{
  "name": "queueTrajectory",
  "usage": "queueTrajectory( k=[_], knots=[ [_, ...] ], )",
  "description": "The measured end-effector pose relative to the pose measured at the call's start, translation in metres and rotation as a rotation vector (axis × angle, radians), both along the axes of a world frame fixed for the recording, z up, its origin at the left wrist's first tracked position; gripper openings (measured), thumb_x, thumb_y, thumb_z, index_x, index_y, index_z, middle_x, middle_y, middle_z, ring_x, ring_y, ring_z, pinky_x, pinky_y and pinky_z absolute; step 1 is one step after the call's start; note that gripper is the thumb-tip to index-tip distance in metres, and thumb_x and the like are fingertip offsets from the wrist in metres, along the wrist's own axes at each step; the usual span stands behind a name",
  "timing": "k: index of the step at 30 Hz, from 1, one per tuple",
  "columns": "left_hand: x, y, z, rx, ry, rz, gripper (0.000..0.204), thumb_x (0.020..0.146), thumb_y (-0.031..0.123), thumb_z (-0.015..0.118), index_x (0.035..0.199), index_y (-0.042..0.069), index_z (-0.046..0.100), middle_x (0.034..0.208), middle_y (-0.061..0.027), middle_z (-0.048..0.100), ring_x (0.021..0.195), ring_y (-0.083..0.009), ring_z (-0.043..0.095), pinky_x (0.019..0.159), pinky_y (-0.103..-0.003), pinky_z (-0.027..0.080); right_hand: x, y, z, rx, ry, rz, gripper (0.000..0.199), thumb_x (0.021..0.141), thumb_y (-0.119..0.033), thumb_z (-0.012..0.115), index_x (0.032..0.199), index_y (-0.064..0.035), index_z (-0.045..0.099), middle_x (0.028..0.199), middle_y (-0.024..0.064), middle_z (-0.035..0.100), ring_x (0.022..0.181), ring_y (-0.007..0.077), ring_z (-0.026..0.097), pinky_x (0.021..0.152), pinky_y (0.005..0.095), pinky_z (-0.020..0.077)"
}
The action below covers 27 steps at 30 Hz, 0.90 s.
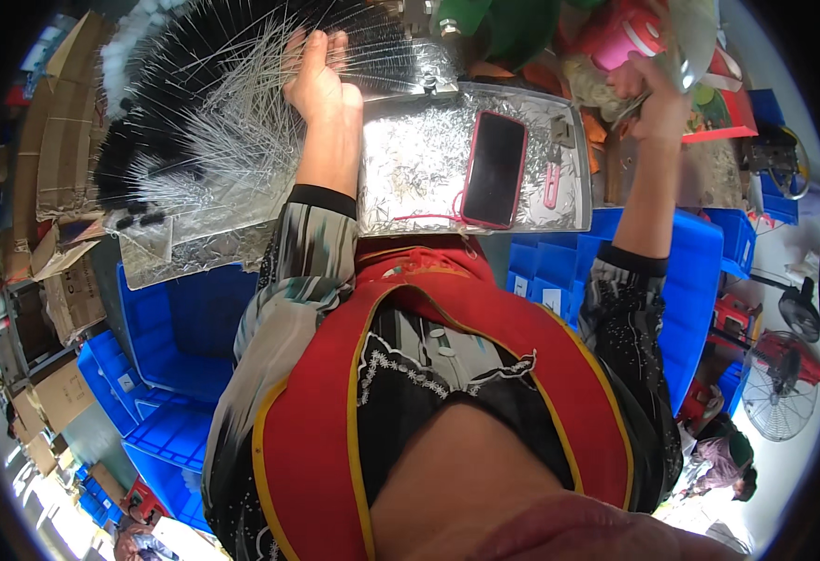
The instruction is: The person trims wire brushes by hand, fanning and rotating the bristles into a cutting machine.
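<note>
**Left of a silvery tray point(410, 154), thin wires point(232, 126) are bristling about the left hand point(321, 82)**

The wires are fanning out among black tufts point(115, 161), crowding the whole left side. Along their right border the left hand is showing its palm, fingers raised and bent; I cannot tell whether it is gripping any wire. Beyond the tray's far right corner, the right hand point(651, 101) is blurring, fingers curling just beside a rounded pink thing point(616, 49); its hold I cannot tell either. Between the forearms, the tray is offering the openest room: a phone point(496, 168) is lying right of its middle, while a pink loop point(551, 185) is lying near the right edge. The near edge is running close to the red apron point(312, 421), and blue bins point(695, 280) are standing lower on both sides.
</note>
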<state>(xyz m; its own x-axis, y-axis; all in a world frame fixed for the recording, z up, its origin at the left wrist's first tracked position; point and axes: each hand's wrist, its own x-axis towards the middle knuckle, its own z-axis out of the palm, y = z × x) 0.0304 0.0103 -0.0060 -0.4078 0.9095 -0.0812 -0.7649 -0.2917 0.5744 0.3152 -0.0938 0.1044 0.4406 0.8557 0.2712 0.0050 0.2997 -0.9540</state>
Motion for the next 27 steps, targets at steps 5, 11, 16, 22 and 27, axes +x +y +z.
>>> queueTrajectory(
  k=[5, 11, 16, 22, 27],
  knots=[
    [-0.002, 0.0, -0.002, -0.014, -0.031, -0.001, 0.029, 0.073, -0.007, 0.057, 0.1, -0.006, 0.047, 0.076, -0.0129, 0.056, 0.063, -0.0226, 0.058, 0.058, -0.028, 0.052, 0.007, 0.005, 0.025, -0.199, -0.034, 0.032, 0.022, 0.074, -0.009, 0.054, 0.055, -0.0008, 0.046, 0.05, 0.0056, 0.039, 0.05, 0.0191, 0.044, 0.057, 0.0316, 0.0408],
    [-0.001, 0.004, -0.003, -0.05, 0.03, -0.002, 0.028, 0.074, -0.008, 0.055, 0.1, -0.007, 0.046, 0.079, -0.0139, 0.055, 0.064, -0.0234, 0.059, 0.059, -0.028, 0.052, 0.004, 0.006, 0.027, -0.183, -0.018, 0.006, 0.02, 0.074, -0.01, 0.055, 0.057, -0.0003, 0.048, 0.049, 0.004, 0.036, 0.048, 0.017, 0.043, 0.053, 0.0305, 0.0404],
    [0.0, 0.002, 0.005, -0.053, 0.039, 0.037, 0.02, 0.075, -0.006, 0.057, 0.094, -0.006, 0.05, 0.083, -0.0135, 0.055, 0.066, -0.0212, 0.057, 0.059, -0.028, 0.053, -0.011, 0.011, -0.041, 0.283, -0.105, -0.039, 0.013, 0.069, -0.001, 0.056, 0.057, 0.0025, 0.051, 0.045, 0.0086, 0.045, 0.04, 0.0192, 0.047, 0.05, 0.0326, 0.0435],
    [-0.006, -0.013, 0.015, 0.007, 0.185, -0.162, 0.025, 0.07, 0.002, 0.065, 0.092, -0.002, 0.054, 0.087, -0.0102, 0.056, 0.073, -0.0155, 0.056, 0.061, -0.023, 0.048, -0.001, -0.002, -0.007, 0.034, 0.036, -0.031, 0.011, 0.069, -0.002, 0.055, 0.059, 0.0034, 0.053, 0.046, 0.0072, 0.042, 0.041, 0.0194, 0.045, 0.051, 0.0331, 0.0431],
    [-0.014, -0.006, 0.001, 0.004, 0.318, -0.294, 0.051, 0.065, -0.006, 0.063, 0.112, -0.009, 0.041, 0.089, -0.0148, 0.057, 0.081, -0.0195, 0.056, 0.078, -0.028, 0.044, -0.006, 0.003, 0.01, -0.113, -0.006, -0.067, 0.025, 0.072, -0.006, 0.055, 0.051, -0.0029, 0.043, 0.047, 0.0061, 0.039, 0.046, 0.019, 0.044, 0.057, 0.0332, 0.0419]
  ],
)
